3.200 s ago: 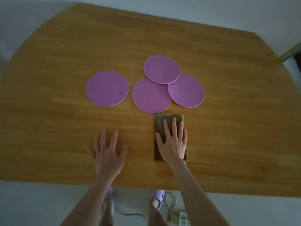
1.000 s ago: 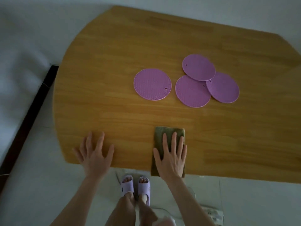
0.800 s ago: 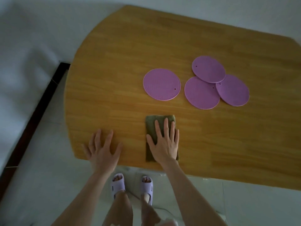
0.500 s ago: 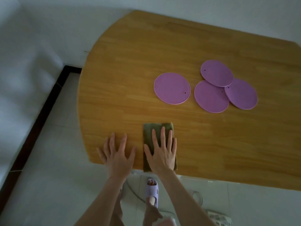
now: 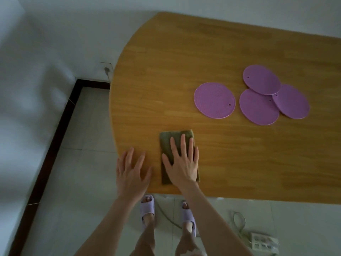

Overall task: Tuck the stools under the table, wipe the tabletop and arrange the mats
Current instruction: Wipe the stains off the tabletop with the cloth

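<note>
Since the earlier frames both hands and the cloth have slid left along the near edge of the table (image 5: 212, 52), and I'm now working the rounded left end; the mats haven't budged on the wood. No stools in view, so can't say anything about those.

Biggest to smallest: the table takes up most of the shot, bare wood apart from the mats and the cloth. Four purple mats sit right of centre. One mat (image 5: 215, 100) lies alone, and the other three (image 5: 262, 79) overlap in a clump just beside it, the far one on top of the two nearer ones. The cloth (image 5: 167, 143), a folded olive rectangle, is flat on the table near the front edge, well apart from the mats.

My right hand (image 5: 181, 163) is open, fingers spread, palm pressing down on the cloth, not gripping it. My left hand (image 5: 132, 172) is also open and flat, holding nothing, just beside the cloth at the table's corner, partly over the edge.

So I reckon we're mid-wipe. Next move probably wants a push away from me along the left end, keeping palm pressure so the cloth doesn't bunch. Eventually the mats need lifting or shifting to wipe under them, then spacing out.
</note>
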`<state>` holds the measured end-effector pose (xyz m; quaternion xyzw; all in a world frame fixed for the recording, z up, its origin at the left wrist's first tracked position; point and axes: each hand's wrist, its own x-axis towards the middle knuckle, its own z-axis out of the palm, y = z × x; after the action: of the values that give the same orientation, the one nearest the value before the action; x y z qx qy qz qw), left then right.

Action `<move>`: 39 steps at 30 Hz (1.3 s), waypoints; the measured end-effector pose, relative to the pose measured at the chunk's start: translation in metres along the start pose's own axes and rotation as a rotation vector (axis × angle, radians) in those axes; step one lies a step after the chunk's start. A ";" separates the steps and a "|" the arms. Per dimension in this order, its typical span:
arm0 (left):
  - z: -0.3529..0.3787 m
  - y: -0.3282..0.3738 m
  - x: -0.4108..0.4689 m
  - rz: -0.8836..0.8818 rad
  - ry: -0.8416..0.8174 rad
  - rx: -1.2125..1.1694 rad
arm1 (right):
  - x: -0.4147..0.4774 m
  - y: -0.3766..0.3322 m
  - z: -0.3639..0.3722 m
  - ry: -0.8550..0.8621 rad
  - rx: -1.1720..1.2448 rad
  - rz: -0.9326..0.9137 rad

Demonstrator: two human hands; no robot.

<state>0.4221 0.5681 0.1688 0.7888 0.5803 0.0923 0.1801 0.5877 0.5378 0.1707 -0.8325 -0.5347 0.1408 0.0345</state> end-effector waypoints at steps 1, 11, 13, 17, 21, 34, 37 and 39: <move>-0.001 -0.001 0.000 0.000 -0.014 -0.008 | 0.007 0.004 -0.002 0.008 -0.001 0.006; -0.005 -0.013 0.012 0.094 -0.011 -0.017 | -0.010 -0.032 0.018 0.071 -0.039 0.021; -0.012 -0.019 0.029 0.076 -0.028 -0.026 | 0.013 -0.027 0.010 0.066 -0.024 0.031; -0.023 -0.030 0.067 0.129 -0.061 -0.015 | 0.028 -0.003 0.001 0.071 -0.035 0.146; -0.027 -0.029 0.102 0.161 -0.172 0.045 | -0.008 -0.031 0.017 0.115 -0.020 0.164; -0.019 -0.033 0.118 0.204 -0.183 0.031 | 0.011 -0.057 0.016 0.133 -0.010 0.191; -0.026 -0.030 0.129 0.177 -0.139 0.001 | 0.022 -0.077 0.020 0.106 -0.029 0.095; -0.031 -0.026 0.146 0.166 -0.105 -0.013 | 0.044 -0.069 0.014 0.100 -0.027 0.085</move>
<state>0.4335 0.7192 0.1778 0.8368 0.5022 0.0692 0.2070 0.5399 0.6055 0.1625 -0.8608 -0.4983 0.0933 0.0441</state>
